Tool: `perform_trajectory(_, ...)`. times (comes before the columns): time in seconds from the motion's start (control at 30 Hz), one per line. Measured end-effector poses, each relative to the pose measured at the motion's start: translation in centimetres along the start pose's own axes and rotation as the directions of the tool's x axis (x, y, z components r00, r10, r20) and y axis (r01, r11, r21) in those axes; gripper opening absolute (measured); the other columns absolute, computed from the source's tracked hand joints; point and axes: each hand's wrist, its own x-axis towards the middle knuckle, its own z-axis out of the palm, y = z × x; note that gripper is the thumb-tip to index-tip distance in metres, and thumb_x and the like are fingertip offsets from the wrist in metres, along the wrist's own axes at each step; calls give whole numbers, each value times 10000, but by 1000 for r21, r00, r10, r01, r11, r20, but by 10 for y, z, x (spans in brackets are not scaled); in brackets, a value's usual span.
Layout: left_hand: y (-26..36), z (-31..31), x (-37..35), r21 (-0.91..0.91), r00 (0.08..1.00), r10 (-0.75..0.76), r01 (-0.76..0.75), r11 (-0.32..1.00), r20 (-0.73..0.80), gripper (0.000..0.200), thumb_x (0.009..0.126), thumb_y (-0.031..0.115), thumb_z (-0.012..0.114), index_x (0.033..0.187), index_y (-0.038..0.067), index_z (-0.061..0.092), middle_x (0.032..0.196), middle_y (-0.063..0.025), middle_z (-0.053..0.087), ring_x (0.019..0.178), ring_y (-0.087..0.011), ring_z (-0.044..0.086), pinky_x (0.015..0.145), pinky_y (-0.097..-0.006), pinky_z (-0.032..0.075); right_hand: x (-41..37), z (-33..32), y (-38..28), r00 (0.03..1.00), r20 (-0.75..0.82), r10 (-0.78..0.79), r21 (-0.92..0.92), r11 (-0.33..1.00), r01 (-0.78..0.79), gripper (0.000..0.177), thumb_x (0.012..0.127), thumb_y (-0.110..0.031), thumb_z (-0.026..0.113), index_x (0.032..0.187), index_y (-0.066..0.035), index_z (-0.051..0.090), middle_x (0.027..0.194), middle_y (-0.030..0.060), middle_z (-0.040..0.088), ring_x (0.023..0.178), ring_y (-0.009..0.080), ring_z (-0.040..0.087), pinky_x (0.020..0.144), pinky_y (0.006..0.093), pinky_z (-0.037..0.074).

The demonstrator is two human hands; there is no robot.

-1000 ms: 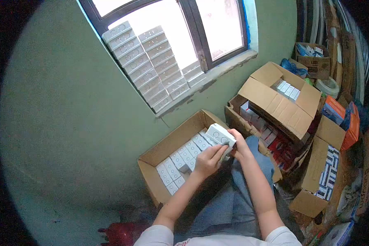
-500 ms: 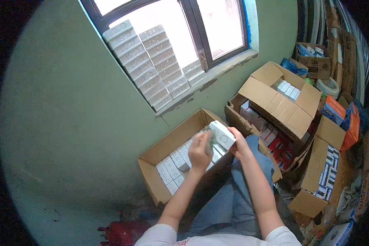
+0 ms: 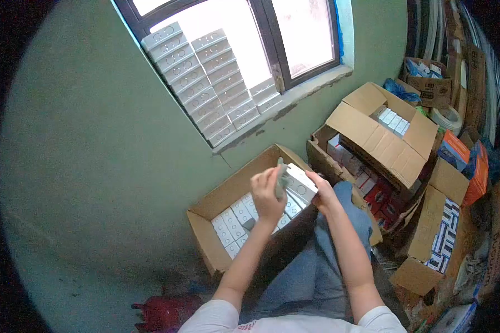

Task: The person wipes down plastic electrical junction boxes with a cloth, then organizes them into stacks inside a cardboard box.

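Note:
My right hand (image 3: 326,196) is closed around one end of a white electrical back box (image 3: 301,187) with round knockouts on its side. Pinched in my left hand (image 3: 268,200) is a grey-green cloth (image 3: 281,178), held up right at the near end of that box. Both hands are over an open cardboard carton (image 3: 208,238). Rows of similar white boxes (image 3: 222,230) line the inside of the carton, partly hidden by my left forearm.
Stacks of the same boxes (image 3: 208,89) stand on the window sill (image 3: 311,83). At my right are an open carton (image 3: 383,136) with white packs, a lower carton of red packs (image 3: 376,195) and a carton of blue-and-white packs (image 3: 443,236). A red object (image 3: 169,312) lies at lower left.
My left hand has moved slightly left and up with the cloth, off the box's face. The right hand still holds the box in nearly the same place.

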Motion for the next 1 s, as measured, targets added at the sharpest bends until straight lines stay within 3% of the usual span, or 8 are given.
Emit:
perform_trajectory(0.17, 13, -3, -13, 59, 963, 263, -267, 962, 59, 452, 665, 50, 654, 1115, 89, 657, 1068, -69, 610, 1032, -284, 532, 899, -407, 413, 1, 0, -2, 998, 62, -24, 125, 992, 16, 370, 880, -339, 626, 1068, -20, 617, 944, 82, 663, 763, 169, 654, 636, 288, 534)
perform_trajectory(0.37, 6, -7, 11, 36, 998, 26, -24, 999, -51, 404, 706, 36, 620, 1108, 59, 648, 1032, -98, 605, 1008, -311, 533, 901, -425, 411, -6, 5, -5, 997, 35, 64, 17, 998, -65, 382, 890, -340, 619, 1108, -27, 604, 993, 101, 656, 829, 183, 649, 684, 306, 534)
perform_trajectory(0.6, 27, 10, -30, -226, 883, 433, -391, 892, 180, 419, 691, 38, 673, 1108, 14, 639, 1026, -136, 597, 958, -315, 551, 840, -407, 454, 14, -8, 4, 990, 133, 49, 135, 989, -67, 339, 904, -321, 602, 1097, -42, 607, 993, 92, 656, 852, 191, 645, 730, 330, 526)
perform_trajectory(0.7, 16, 11, -16, -233, 957, 266, -234, 944, 113, 416, 695, 50, 677, 1108, 17, 641, 1017, -127, 594, 944, -312, 553, 825, -398, 460, 1, -6, -2, 995, 81, 58, 86, 994, -65, 299, 921, -314, 581, 1095, -73, 612, 972, 65, 656, 847, 182, 647, 725, 323, 530)
perform_trajectory(0.83, 18, 14, -12, 65, 988, 153, -152, 986, -3, 439, 683, 43, 674, 1121, 26, 643, 992, -125, 597, 915, -297, 546, 849, -413, 429, -1, 1, -1, 996, 73, 41, 114, 992, -49, 303, 929, -319, 568, 1101, -74, 612, 968, 61, 655, 831, 179, 648, 706, 306, 530)
perform_trajectory(0.87, 21, 14, -20, -41, 984, 166, -164, 986, 63, 449, 681, 40, 669, 1129, 36, 646, 983, -105, 597, 905, -288, 542, 855, -415, 418, 1, -2, 0, 997, 65, 41, 108, 993, -48, 307, 928, -320, 567, 1102, -70, 611, 968, 65, 655, 831, 184, 648, 708, 311, 529)
perform_trajectory(0.97, 28, 15, -35, -140, 890, 435, -418, 898, 135, 477, 657, 27, 672, 1132, 54, 651, 980, -73, 601, 906, -273, 548, 799, -369, 428, 20, -19, 8, 994, 79, 81, 133, 987, -91, 331, 926, -319, 569, 1109, -47, 606, 981, 90, 656, 831, 208, 647, 719, 332, 523)
perform_trajectory(1.0, 25, 14, -35, -138, 886, 441, -423, 895, 141, 475, 654, 24, 673, 1127, 55, 652, 981, -74, 603, 906, -269, 550, 793, -367, 431, 18, -16, 6, 994, 78, 73, 154, 985, -84, 335, 925, -319, 570, 1113, -44, 604, 987, 94, 656, 831, 211, 647, 721, 335, 522)
